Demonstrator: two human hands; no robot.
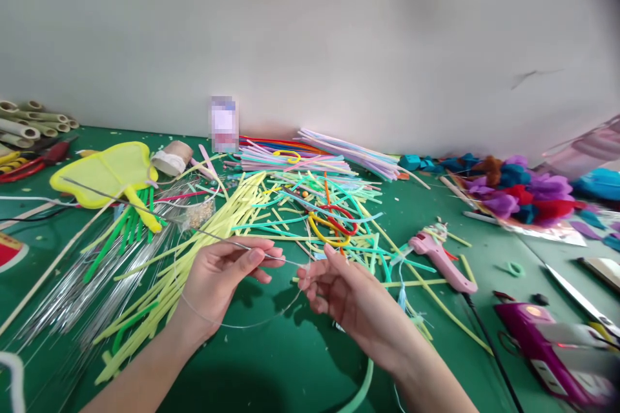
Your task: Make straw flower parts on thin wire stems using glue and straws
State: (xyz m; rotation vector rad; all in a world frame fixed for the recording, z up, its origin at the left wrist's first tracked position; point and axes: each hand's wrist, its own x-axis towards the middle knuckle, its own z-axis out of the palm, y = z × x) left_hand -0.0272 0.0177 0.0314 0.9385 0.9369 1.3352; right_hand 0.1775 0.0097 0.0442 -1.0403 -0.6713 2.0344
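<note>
My left hand (216, 281) pinches a thin dark wire (111, 195) between thumb and fingers. The wire slants up to the left, its far end passing over a yellow leaf-shaped piece (104, 171). At the middle, my right hand (356, 290) has its fingertips closed on a fine clear thread (252, 324) by the wire's near end. The thread hangs in a loose loop below both hands and runs back towards the left wrist. Whether thread and wire are joined is too fine to tell. Beneath and behind the hands lie yellow-green fuzzy stems (232, 206).
Silver wires (72, 297) spread at left, near bamboo tubes (33, 119) and red-handled pliers (53, 153). A pink glue gun (443, 261) lies right, with a purple power strip (537, 348), scissors (576, 293) and coloured fuzzy pieces (523, 190) beyond. A pale panel (310, 45) stands behind.
</note>
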